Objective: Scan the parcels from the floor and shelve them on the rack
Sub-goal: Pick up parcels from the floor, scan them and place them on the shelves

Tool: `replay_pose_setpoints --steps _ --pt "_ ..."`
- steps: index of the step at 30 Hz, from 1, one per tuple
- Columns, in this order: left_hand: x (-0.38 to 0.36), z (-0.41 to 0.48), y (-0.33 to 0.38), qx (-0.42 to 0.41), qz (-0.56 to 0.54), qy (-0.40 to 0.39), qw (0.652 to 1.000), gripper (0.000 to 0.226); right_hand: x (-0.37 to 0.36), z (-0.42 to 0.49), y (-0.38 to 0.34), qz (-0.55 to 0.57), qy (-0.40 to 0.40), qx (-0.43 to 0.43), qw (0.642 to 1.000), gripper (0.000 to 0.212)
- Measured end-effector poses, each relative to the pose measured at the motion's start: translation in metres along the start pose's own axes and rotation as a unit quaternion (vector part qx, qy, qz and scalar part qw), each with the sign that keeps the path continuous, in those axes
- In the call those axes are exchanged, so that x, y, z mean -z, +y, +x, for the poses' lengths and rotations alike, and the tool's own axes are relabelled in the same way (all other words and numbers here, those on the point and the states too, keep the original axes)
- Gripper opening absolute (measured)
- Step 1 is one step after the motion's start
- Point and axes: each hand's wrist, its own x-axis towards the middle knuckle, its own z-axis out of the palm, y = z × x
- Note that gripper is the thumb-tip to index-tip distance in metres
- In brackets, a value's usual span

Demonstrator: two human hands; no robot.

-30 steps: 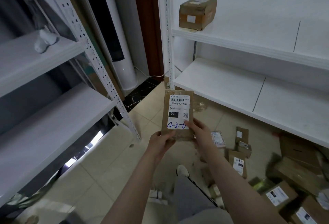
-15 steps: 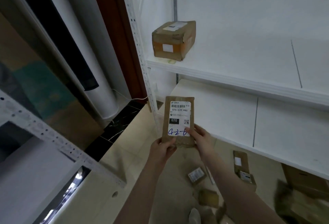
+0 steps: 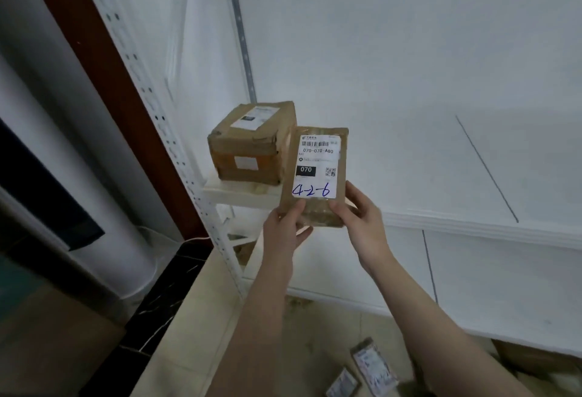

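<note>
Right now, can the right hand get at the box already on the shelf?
Probably not directly: the right hand is occupied holding the flat parcel with the left hand, and that parcel sits between it and the box.

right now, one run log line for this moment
phase: shelving | flat parcel: upright, both hands | left hand | right hand | shelf: one box

my left hand (image 3: 285, 229) bare, no glove, ring or watch, my right hand (image 3: 362, 222) bare too, both my forearms uncovered right down to the frame's bottom edge, no sleeve showing, my nails short and plain where visible
</note>
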Motion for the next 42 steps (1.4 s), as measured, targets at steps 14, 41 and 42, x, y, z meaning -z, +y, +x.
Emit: replay_pose_setpoints --steps 14,41,42 --pt "-0.022 0.127 0.037 -0.185 0.330 -0.086 0.922 0.047 -0.056 0.133 0.029 -0.220 0.255 -0.058 0.940 0.034" --pt "-0.017 0.117 0.002 -0.179 0.260 -0.225 0.922 0.042 -0.023 0.132 0.027 -0.163 0.446 0.010 0.880 0.038" --pt "-0.021 0.110 -0.002 -0.175 0.269 -0.246 0.915 0.041 -0.014 0.119 0.028 -0.159 0.477 0.022 0.864 0.041"
